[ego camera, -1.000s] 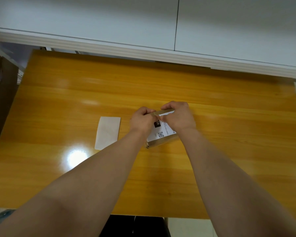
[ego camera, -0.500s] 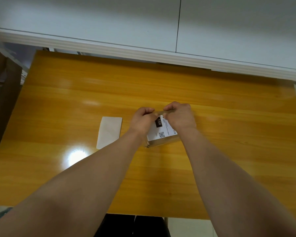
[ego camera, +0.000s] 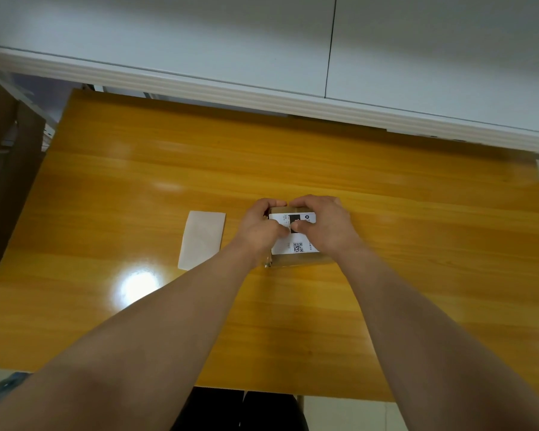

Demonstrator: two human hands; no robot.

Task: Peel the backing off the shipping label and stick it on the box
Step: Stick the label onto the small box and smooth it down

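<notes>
A small brown cardboard box (ego camera: 296,259) sits near the middle of the glossy orange wooden counter (ego camera: 417,244). The white printed shipping label (ego camera: 293,245), with a QR code and a black block, lies flat on the box's top face. Both hands rest on the box: the left hand (ego camera: 260,230) and the right hand (ego camera: 324,227) curl their fingers over its far edge while the thumbs press down on the label. The blank white rectangular backing sheet (ego camera: 202,239) lies flat on the counter, left of the box, apart from it.
</notes>
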